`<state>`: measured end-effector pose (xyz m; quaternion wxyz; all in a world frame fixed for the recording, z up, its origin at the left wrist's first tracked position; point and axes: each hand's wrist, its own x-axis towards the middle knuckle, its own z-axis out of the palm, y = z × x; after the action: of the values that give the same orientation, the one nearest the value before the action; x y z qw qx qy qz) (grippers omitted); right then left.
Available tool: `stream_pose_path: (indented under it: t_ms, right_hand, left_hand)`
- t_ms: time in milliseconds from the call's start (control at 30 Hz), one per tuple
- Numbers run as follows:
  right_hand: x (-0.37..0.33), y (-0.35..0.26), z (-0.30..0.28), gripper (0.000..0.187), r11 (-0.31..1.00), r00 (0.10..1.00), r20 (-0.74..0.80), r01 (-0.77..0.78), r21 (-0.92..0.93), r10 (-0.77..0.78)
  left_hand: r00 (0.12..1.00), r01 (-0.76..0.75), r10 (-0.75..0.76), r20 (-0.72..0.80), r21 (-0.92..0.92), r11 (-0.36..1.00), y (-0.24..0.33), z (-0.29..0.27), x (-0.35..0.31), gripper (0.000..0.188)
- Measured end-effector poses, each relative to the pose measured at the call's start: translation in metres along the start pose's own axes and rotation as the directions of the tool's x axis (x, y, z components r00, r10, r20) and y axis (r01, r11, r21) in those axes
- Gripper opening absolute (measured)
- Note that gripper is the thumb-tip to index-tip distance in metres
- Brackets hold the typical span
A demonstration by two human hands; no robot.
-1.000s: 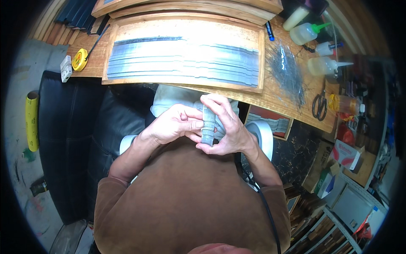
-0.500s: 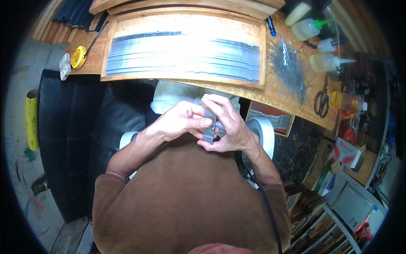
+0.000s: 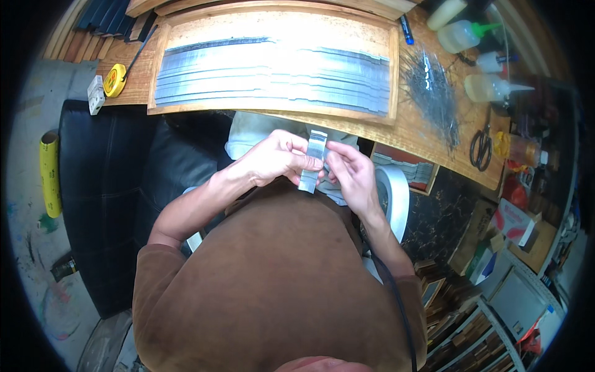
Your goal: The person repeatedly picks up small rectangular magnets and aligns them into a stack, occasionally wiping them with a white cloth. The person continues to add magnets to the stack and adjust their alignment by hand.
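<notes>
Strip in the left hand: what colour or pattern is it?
The strip is silvery grey with darker bands across its upper part; the head view shows it best.

A narrow, flat, glossy grey strip (image 3: 316,147) of unclear material — pale at its far end, with darker bands across it — is pinched between thumb and fingers of the left hand (image 3: 282,160), its far end slanting slightly rightward.

held piece (image 3: 316,147): 1 | tape measure (image 3: 114,81): 1 | scissors (image 3: 486,132): 1 | roll (image 3: 49,177): 1
</notes>
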<state>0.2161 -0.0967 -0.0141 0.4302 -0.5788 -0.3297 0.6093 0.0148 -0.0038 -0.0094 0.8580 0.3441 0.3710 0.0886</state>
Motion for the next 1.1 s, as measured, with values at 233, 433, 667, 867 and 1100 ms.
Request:
stream_pose_path:
  t_ms: [233, 433, 667, 867, 1100]
  right_hand:
    - [0.04, 0.013, 0.019, 0.018, 0.928, 0.998, 0.036, -0.065, 0.368, 0.056]
    - [0.029, -0.005, 0.012, 0.014, 0.992, 0.996, 0.054, 0.064, 0.111, -0.07]
    - [0.015, -0.034, 0.013, 0.019, 0.918, 0.937, 0.085, 0.348, -0.188, -0.338]
    - [0.02, -0.066, 0.018, 0.023, 0.679, 0.726, 0.107, 0.677, -0.282, -0.679]
    - [0.042, -0.08, 0.007, 0.022, 0.587, 0.639, 0.175, 0.762, -0.271, -0.749]
  left_hand:
    - [0.996, -0.078, 0.08, -0.025, 0.07, 0.994, -0.001, -0.011, 0.018, 0.017]
    - [0.976, -0.185, 0.209, -0.06, 0.276, 0.943, -0.002, -0.004, 0.007, 0.013]
    - [0.923, -0.295, 0.364, -0.125, 0.377, 0.878, 0.005, 0.021, -0.014, 0.015]
    - [0.591, -0.627, 0.792, 0.15, 0.704, 0.335, 0.028, 0.017, -0.007, 0.01]
    - [0.443, -0.696, 0.887, 0.135, 0.675, 0.245, 0.04, 0.02, 0.011, 0.019]
